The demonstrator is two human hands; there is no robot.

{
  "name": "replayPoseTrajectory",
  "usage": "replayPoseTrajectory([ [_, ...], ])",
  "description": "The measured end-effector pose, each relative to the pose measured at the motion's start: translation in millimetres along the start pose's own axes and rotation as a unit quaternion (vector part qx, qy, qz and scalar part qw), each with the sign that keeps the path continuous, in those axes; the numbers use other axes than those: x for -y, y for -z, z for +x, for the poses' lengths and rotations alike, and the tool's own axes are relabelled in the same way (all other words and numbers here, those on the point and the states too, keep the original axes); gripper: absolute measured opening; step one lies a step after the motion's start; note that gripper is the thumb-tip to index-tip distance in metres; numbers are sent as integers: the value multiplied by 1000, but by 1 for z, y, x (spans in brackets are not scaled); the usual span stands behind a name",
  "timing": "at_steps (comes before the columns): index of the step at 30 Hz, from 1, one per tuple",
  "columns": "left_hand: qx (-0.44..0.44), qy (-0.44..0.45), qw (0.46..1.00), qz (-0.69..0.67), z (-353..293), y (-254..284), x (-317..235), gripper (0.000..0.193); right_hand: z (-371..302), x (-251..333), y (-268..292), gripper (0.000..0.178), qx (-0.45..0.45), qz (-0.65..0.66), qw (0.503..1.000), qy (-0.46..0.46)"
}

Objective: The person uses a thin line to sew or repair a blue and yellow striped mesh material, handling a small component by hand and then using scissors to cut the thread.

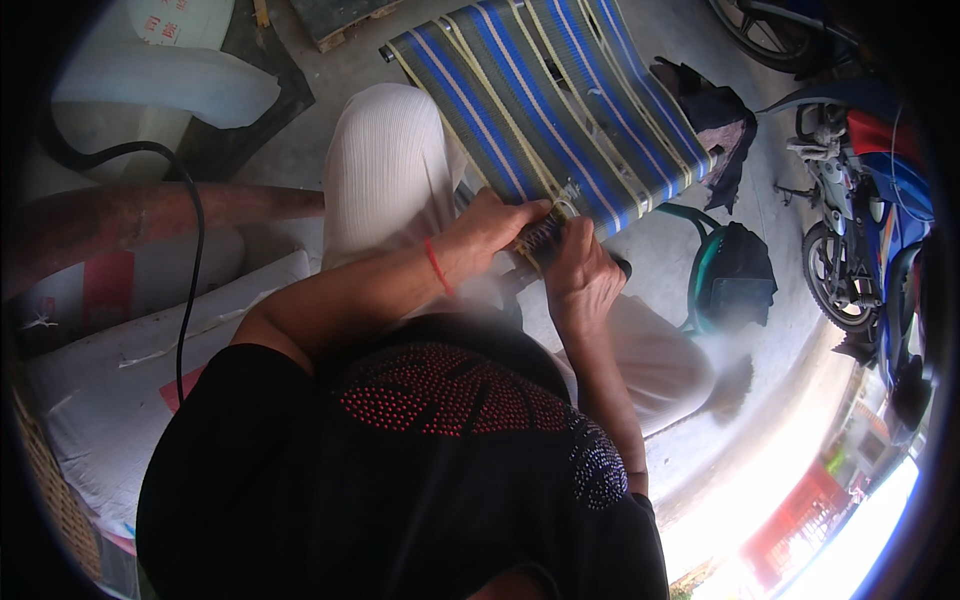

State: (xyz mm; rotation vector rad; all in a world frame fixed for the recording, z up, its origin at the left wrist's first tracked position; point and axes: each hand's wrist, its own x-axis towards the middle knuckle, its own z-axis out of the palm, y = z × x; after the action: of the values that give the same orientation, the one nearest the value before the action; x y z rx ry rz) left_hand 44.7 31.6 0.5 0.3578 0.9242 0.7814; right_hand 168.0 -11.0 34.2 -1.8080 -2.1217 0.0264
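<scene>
Left hand [490, 225] and right hand [583, 275] observed close together, gripping the near edge of striped cloth [545, 115]; red cord [438, 268] on left wrist [458, 263]; dark bag [740, 282] and motorbike [895, 185] to the right

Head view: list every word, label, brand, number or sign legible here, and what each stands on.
Pale object, upper left: red characters; wording not copied here.
White sack, left: part of a red patch; no legible text.
Blue-and-red motorcycle, right: any markings too small to read.
Striped webbing: no lettering visible.
Black shirt: red and pale dots, no lettering visible.
</scene>
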Motion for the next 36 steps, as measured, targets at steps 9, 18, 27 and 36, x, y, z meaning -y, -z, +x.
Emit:
replayPoseTrajectory([
  [9, 22, -5, 997, -78, 0, 7, 6, 20, 3, 9, 21, 6, 3, 16, 998, -56],
  [18, 17, -40, 999, -6, 1, 8, 8, 20, 15, -4, 9, 6, 21, 83, 995, -42],
  [27, 58, -78, 995, -7, -4, 8, 7, 22, 74, -12, 17, 10, 183, 202, 961, -52],
  [36, 18, -93, 995, 13, -7, 9, 6, 22, 81, 2, 11, 9, 188, -2, 972, 144],
])
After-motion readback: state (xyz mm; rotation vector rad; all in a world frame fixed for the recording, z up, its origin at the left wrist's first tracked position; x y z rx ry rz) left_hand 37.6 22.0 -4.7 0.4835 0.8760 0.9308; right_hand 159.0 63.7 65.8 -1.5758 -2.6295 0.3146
